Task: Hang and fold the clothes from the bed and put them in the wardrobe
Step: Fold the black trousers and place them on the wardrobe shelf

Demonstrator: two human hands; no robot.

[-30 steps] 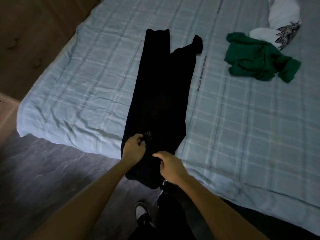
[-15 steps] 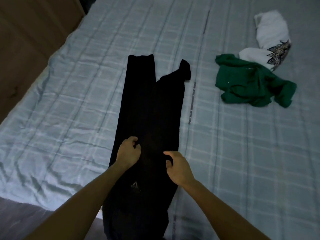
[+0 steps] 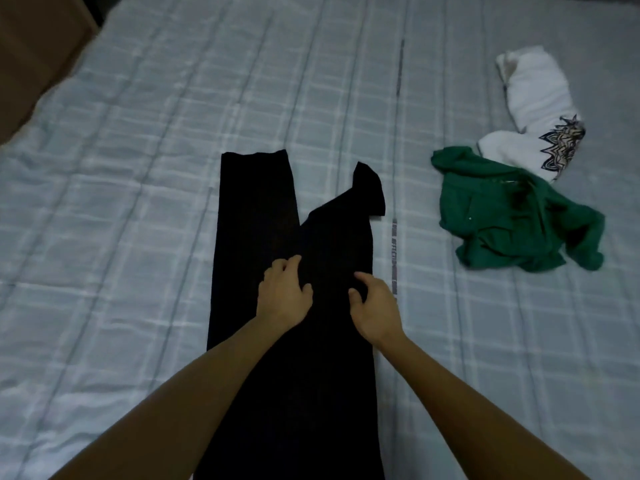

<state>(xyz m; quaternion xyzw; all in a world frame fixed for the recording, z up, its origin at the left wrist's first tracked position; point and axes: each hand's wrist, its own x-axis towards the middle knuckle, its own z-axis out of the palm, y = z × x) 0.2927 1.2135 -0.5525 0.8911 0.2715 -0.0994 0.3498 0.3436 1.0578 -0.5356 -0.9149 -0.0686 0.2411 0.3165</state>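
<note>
Two hands, a little apart, on the black trousers [image 3: 256,202].
The trousers lie flat along the bed [image 3: 138,133]; the right hand [image 3: 375,306] pinches the cloth, the left hand [image 3: 284,294] rests on it with bent fingers, gripping or not I cannot tell. One far leg end [image 3: 369,188] is turned over; folded so, I think the crease stays in.

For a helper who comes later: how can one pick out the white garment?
On the bed, look to the far right. Behind the crumpled green garment lies the white garment, the only pale one, with a dark zigzag print.
</note>
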